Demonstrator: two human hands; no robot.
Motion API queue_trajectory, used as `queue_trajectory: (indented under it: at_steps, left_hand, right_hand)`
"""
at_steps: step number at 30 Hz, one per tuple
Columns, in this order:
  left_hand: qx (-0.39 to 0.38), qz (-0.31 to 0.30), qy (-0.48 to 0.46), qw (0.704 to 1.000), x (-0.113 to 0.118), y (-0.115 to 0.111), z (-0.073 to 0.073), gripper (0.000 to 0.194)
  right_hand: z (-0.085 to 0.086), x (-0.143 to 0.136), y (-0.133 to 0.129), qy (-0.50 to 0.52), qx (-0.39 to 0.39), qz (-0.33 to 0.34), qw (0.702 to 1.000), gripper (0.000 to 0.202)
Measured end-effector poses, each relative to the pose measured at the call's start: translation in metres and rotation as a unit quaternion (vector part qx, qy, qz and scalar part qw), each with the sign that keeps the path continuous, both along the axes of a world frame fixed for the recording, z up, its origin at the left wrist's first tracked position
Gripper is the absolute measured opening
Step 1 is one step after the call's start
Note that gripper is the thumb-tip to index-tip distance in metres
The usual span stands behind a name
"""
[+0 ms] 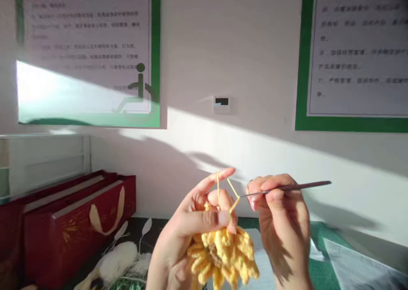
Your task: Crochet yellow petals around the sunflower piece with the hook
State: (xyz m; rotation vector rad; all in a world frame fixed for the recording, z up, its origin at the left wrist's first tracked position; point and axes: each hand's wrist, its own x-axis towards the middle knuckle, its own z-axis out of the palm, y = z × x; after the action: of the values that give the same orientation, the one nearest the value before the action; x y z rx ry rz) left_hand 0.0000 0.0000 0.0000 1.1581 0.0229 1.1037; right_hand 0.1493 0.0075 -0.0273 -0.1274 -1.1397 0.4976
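Observation:
A yellow crocheted flower with a brown centre hangs from my left hand, pinched between thumb and fingers. Yellow yarn loops over the raised left index finger and runs down to the flower. My right hand grips a crochet hook with a dark handle, held nearly level. The hook's thin metal tip meets the yarn just right of the left fingers. Part of the flower is hidden behind the left hand.
Red gift bags with a cream ribbon handle stand at the left. White fluffy pieces lie in front of them. Papers rest on a green mat at the right. A white wall with green-framed posters rises behind.

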Motion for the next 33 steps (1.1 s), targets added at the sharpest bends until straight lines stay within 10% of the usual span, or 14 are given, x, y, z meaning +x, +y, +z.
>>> queue_trajectory:
  at_steps: [11,33]
  left_hand:
    - [-0.019,-0.020,-0.003,1.000,-0.004,0.001,0.001,0.058]
    - [0.025,0.131,0.083,0.988,0.007,-0.001,-0.003,0.055]
  right_hand:
    - [0.009,-0.003,-0.003,0.018,-0.062,0.098,0.993,0.023]
    - [0.008,0.014,0.016,-0.004,-0.133,0.157,0.979,0.027]
